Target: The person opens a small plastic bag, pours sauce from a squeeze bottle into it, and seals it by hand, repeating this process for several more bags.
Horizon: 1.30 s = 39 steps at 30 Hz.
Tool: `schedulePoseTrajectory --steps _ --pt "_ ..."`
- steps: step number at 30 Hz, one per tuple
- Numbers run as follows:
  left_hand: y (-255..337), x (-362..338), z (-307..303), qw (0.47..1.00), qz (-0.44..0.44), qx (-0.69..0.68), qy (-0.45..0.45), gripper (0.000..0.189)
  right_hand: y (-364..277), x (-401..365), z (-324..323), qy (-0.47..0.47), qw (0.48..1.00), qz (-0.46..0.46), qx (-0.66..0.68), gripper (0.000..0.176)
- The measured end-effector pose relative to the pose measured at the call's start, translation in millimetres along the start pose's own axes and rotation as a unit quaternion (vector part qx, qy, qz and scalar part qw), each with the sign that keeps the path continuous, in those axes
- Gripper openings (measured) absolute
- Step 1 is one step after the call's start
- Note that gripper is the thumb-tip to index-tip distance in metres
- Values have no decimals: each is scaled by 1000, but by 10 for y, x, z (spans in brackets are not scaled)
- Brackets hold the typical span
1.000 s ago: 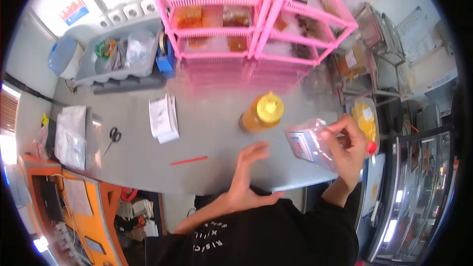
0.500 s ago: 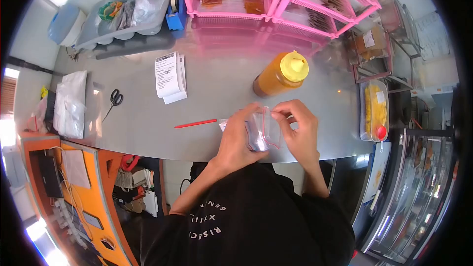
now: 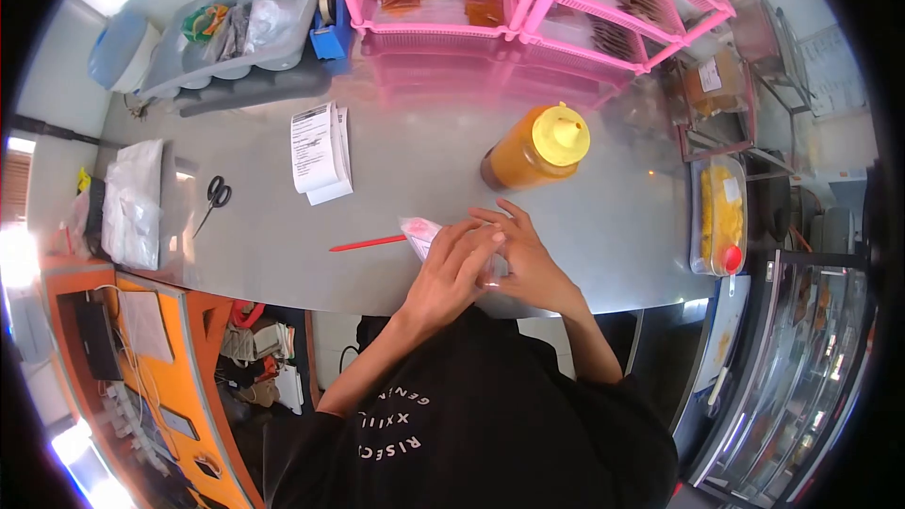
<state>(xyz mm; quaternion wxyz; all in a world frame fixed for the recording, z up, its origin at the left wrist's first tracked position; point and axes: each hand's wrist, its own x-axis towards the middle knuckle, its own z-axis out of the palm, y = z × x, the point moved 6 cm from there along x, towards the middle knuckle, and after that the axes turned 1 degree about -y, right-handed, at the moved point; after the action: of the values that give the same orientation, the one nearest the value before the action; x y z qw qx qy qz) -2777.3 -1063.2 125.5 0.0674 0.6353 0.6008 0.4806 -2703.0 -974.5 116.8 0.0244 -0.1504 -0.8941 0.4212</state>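
My left hand (image 3: pixel 443 271) is closed around a pack of small plastic zip bags (image 3: pixel 418 230); its white and pink printed end sticks out past my fingers. My right hand (image 3: pixel 535 269) meets it from the right, the fingers of both hands overlapping. Clear plastic of a zip bag (image 3: pixel 494 267) shows between my palms, pinched by the right hand; most of it is hidden. A red pen-like stick (image 3: pixel 366 244) lies just left of the pack. Beyond my right hand stands a squeeze bottle (image 3: pixel 528 155) of brown-orange sauce with a yellow cap.
Folded printed receipts (image 3: pixel 319 155) and black scissors (image 3: pixel 218 192) lie on the steel table (image 3: pixel 415 155). Pink racks (image 3: pixel 438 30) hold sauce sachets at the back. A grey tray (image 3: pixel 174 75), a tape dispenser (image 3: pixel 330 36) and a yellow-filled tub (image 3: pixel 720 217) stand around the edges.
My right hand has moved left against my left hand, covering most of the clear zip bag that was stretched between them. The printed end of the pack has swung up and shows more.
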Motion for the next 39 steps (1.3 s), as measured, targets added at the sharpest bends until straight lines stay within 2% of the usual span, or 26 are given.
schedulePoseTrajectory --steps 1,4,7,10,13,17,20,23,25,27,29,32,35,39 --pt "2 -20 26 1000 -4 7 -15 83 20 -18 41 4 1000 2 -22 50" --pt "-1 -82 115 999 -21 15 -37 80 231 -27 236 -23 995 2 95 54" --pt "-11 -122 158 998 -35 21 -57 78 375 -68 421 17 983 43 178 53" --pt "-89 -196 195 995 -73 11 -70 78 550 -108 568 -11 974 84 211 50" --pt "-115 -183 80 989 -100 71 -80 80 566 -124 459 40 975 33 216 39" --pt "-292 -278 -51 971 -157 144 -112 83 498 -190 197 18 912 154 381 20" --pt "-290 -301 -71 967 -155 153 -128 81 511 -229 174 20 907 141 396 20" --pt "-262 -281 -94 966 -128 197 -110 81 409 -270 52 91 918 115 369 20" --pt "-292 -286 -137 965 -157 184 -104 80 509 -312 15 139 949 83 272 20" --pt "-314 -288 -135 962 -172 183 -111 81 557 -334 -4 157 951 90 250 21" --pt "-334 -296 -110 956 -171 196 -135 81 556 -318 37 145 930 137 307 23" --pt "-273 -267 -11 955 -145 201 -164 79 626 -284 180 147 942 127 275 24" --pt "-346 -321 -23 957 -128 209 -154 68 707 -257 227 129 946 160 251 29" --pt "-509 -534 -38 956 -94 210 -182 47 658 -188 289 22 972 92 215 27"
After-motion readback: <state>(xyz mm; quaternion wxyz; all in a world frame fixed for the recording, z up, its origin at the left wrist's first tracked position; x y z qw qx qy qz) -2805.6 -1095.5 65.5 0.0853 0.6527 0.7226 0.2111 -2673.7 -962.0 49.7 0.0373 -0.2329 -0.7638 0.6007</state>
